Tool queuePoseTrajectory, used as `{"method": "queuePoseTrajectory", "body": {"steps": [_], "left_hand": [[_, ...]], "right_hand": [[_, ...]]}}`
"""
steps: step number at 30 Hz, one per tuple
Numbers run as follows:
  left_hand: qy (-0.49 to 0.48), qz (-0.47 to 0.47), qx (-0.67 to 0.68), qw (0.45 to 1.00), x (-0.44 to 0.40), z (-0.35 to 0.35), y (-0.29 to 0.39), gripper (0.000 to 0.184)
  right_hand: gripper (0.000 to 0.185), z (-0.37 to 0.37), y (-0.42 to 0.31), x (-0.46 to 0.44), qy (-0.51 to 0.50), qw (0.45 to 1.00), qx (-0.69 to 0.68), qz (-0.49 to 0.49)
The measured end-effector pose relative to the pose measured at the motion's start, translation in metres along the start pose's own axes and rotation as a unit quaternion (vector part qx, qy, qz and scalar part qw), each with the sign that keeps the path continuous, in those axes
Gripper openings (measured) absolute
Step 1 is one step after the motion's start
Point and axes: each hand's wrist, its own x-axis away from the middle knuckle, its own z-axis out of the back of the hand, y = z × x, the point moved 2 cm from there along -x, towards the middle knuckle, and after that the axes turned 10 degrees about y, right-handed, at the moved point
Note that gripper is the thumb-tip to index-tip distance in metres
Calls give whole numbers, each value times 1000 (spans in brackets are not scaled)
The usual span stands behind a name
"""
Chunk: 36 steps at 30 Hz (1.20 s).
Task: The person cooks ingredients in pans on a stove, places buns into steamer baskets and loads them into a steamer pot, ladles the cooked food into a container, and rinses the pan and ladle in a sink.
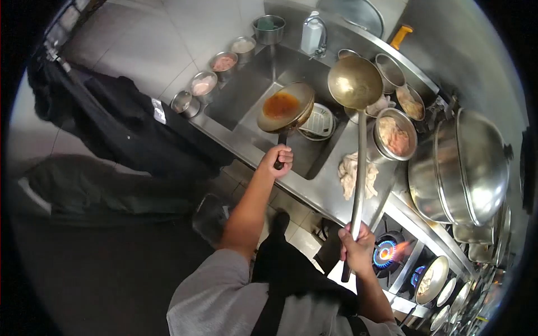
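Note:
My left hand (277, 161) is wrapped round the dark handle of a frying pan (300, 101), which I hold over the sink. Reddish-orange liquid (281, 105) lies in the pan. In my right hand (357, 246) is the long handle of a large ladle (355, 82); its round bowl is raised above the counter by the metal pots. Below the pan, a dish with a pale rack-like piece (320, 121) sits in the sink. A crumpled beige cloth (357, 176) lies on the counter behind the ladle's handle.
A lit gas burner (385, 253) flames close to my right hand, with a pan of food (432, 280) on another burner. A big lidded steel pot (460, 168) stands at right, beside a pot of raw-looking meat (394, 134). Metal bowls (203, 84) line the sink's left edge.

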Motion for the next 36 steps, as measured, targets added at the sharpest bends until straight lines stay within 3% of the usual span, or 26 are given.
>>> {"method": "queuePoseTrajectory", "body": {"steps": [2, 5, 7, 8, 10, 12, 14, 16, 17, 18, 19, 20, 22, 27, 29, 30, 32, 33, 36], "left_hand": [[-32, -4, 57, 998, -14, 0, 19, 33], [-144, -22, 202, 968, -28, -2, 29, 19], [-178, -40, 255, 950, -33, -14, 23, 14], [-210, -58, 304, 927, -34, -20, 20, 12], [-261, -38, 312, 913, -38, -25, 19, 19], [-244, -23, 308, 919, -36, -33, 23, 18], [-195, 31, 260, 945, -35, -22, 39, 19], [-42, 67, 165, 983, -29, -9, 59, 27], [-45, 71, 157, 984, -29, -6, 67, 27], [69, 62, 50, 994, -29, 3, 72, 28], [181, 50, -58, 981, -29, 7, 75, 31], [180, 54, -67, 980, -30, 5, 75, 31], [294, 35, -199, 934, -26, 9, 75, 26], [336, 25, -283, 898, -19, 16, 87, 26], [295, 8, -371, 880, -21, 29, 93, 24], [298, 10, -366, 881, -18, 27, 91, 24], [314, -14, -421, 851, -18, 11, 96, 23], [299, -24, -426, 854, -20, 9, 97, 22], [270, -54, -439, 855, -30, 0, 100, 22]], "right_hand": [[9, -27, -17, -29, 10, 1000, 24, -15], [17, -55, -29, -69, 40, 996, 83, 11], [26, -67, -40, -92, 91, 909, 347, 215], [26, -74, -40, -103, 94, 909, 346, 212], [31, -83, -45, -123, 161, 836, 423, 311], [32, -92, -58, -148, 170, 824, 433, 322], [32, -101, -65, -177, 98, 891, 384, 220], [27, -113, -74, -216, 37, 898, 365, 243], [25, -121, -74, -240, 13, 891, 376, 255], [24, -130, -71, -265, -12, 883, 386, 266], [25, -140, -66, -289, -5, 884, 392, 254], [26, -150, -58, -306, 1, 886, 397, 240], [27, -160, -43, -310, 46, 892, 371, 253], [25, -173, 5, -258, 134, 901, 332, 246], [19, -159, 35, -261, 74, 969, 196, 129], [19, -154, 30, -258, 70, 969, 199, 124], [16, -148, 0, -255, -18, 998, 61, -16], [15, -146, -8, -261, -39, 997, 63, -38], [13, -158, -10, -285, -28, 985, 167, 41]]}}
